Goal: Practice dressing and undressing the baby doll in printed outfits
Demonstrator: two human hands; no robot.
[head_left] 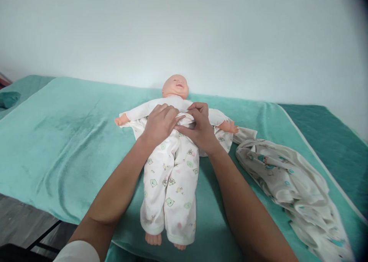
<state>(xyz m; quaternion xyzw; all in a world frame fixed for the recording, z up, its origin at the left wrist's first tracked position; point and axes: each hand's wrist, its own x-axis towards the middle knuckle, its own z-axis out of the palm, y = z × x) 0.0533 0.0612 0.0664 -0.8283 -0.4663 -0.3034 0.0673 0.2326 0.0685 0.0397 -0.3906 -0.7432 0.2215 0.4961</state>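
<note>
A baby doll (175, 86) lies on its back with its arms spread, its head toward the wall. It wears white printed baby pants (172, 185), and its feet stick out at the cuffs. My left hand (161, 124) is closed at the doll's waist, gripping the waistband of the pants. Across from it, my right hand (199, 126) pinches the same waistband between thumb and fingers. Under the doll's arms and back spreads a printed white baby shirt (224, 139). The fabric right under my fingers is partly hidden.
A crumpled printed cloth (287, 181) lies to the right of the doll. Light green velvety sheeting (71, 139) covers the table, with darker green padding (324, 139) at the right. A pale wall (184, 32) stands behind. The table's front edge and grey floor show at lower left.
</note>
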